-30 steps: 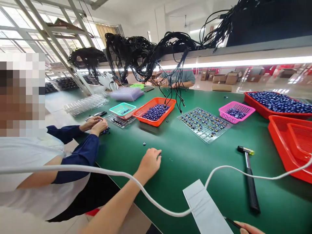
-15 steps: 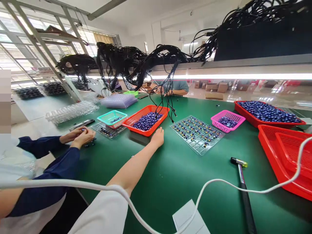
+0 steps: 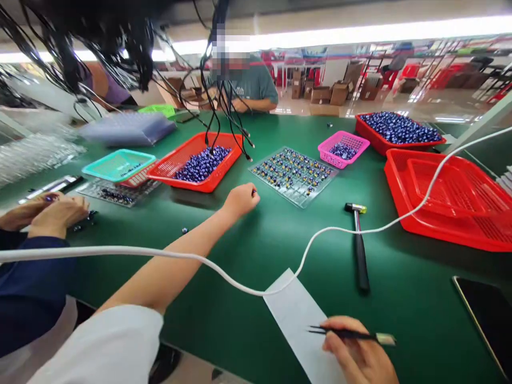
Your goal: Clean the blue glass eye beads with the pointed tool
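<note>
My left hand (image 3: pixel 241 199) is closed, its fingers curled around a small dark part (image 3: pixel 255 192) that barely shows. It hovers over the green table between a red basket of shiny dark-blue pieces (image 3: pixel 203 164) and a clear tray (image 3: pixel 299 201) holding rows of small blue-and-gold parts. At the lower right, my right hand (image 3: pixel 360 352) grips black tweezers (image 3: pixel 348 334), whose tips are slightly apart and point left over a white paper sheet (image 3: pixel 294 314).
A mallet (image 3: pixel 360 250), nested red baskets (image 3: pixel 452 229), a pink basket (image 3: pixel 344 146) and a phone (image 3: pixel 484 314) lie on the right. A white cable (image 3: pixel 236 282) crosses in front. At left are a co-worker's hands (image 3: pixel 56 210) and a turquoise basket (image 3: pixel 120 165). Black cables (image 3: pixel 230 114) hang overhead.
My left hand has drawn away from the red basket's edge toward the clear tray. My right hand has come into view with the tweezers. The view has tilted down and turned right.
</note>
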`<state>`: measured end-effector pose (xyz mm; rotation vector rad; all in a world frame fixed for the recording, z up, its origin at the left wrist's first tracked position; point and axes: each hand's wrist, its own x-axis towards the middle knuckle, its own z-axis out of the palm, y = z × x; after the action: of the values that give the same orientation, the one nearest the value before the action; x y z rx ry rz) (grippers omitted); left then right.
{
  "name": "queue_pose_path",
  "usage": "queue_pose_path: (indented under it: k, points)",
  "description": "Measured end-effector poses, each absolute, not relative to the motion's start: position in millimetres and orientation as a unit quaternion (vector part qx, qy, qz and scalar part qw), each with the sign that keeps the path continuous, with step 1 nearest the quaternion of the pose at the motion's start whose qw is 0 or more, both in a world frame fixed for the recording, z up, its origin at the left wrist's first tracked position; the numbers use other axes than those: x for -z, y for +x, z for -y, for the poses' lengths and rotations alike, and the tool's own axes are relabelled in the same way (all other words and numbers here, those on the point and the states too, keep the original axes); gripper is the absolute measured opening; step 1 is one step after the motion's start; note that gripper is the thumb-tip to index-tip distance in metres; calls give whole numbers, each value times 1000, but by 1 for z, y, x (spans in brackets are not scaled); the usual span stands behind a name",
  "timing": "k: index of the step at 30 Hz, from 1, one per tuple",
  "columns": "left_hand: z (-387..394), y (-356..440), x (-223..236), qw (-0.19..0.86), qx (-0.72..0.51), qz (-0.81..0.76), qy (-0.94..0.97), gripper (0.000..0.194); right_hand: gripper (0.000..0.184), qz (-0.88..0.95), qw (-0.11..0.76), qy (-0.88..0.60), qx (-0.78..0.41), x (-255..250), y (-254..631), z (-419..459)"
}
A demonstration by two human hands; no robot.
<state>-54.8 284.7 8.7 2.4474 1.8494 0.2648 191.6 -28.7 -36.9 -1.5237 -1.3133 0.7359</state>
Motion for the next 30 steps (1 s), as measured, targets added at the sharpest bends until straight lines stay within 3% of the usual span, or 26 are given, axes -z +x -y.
queue_pose_path:
  k: [2,5,10,18,30]
  points:
    - [-229,-44,-7,76,-100,-547,827,21,21,539,444,-607,-380,27,196,28]
    - [-138,-37,-6,141,-114,-461,869,12,21,501,444,-629,-396,16,200,30]
    - [-37,-41,7,184,-171,-294,922,28,24,470,473,-644,-374,-6,198,41]
    - [-18,-28,40,103,-185,-284,935,36,37,430,417,-635,-489,3,189,15]
    - [-14,-21,45,96,-158,-314,931,43,39,416,417,-658,-469,21,185,-6]
